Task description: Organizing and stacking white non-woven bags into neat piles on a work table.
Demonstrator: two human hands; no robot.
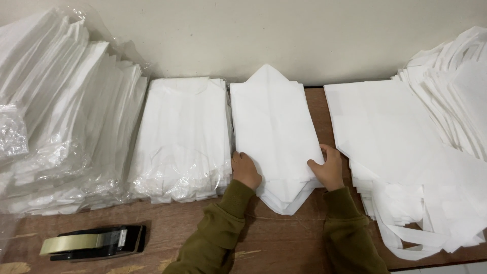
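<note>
A stack of folded white fabric bags [274, 127] lies in the middle of the brown wooden table [284, 243], its ends pointed. My left hand [245, 170] presses against the stack's left edge near the front. My right hand [327, 167] grips its right edge, thumb on top. Both arms wear olive-green sleeves.
A wrapped pack of white bags [185, 137] lies just left of the stack, and a big pile of plastic-wrapped packs [56, 111] fills the far left. Loose white bags with handles [416, 152] are spread at the right. A black tape dispenser [96, 242] sits front left. A wall runs behind.
</note>
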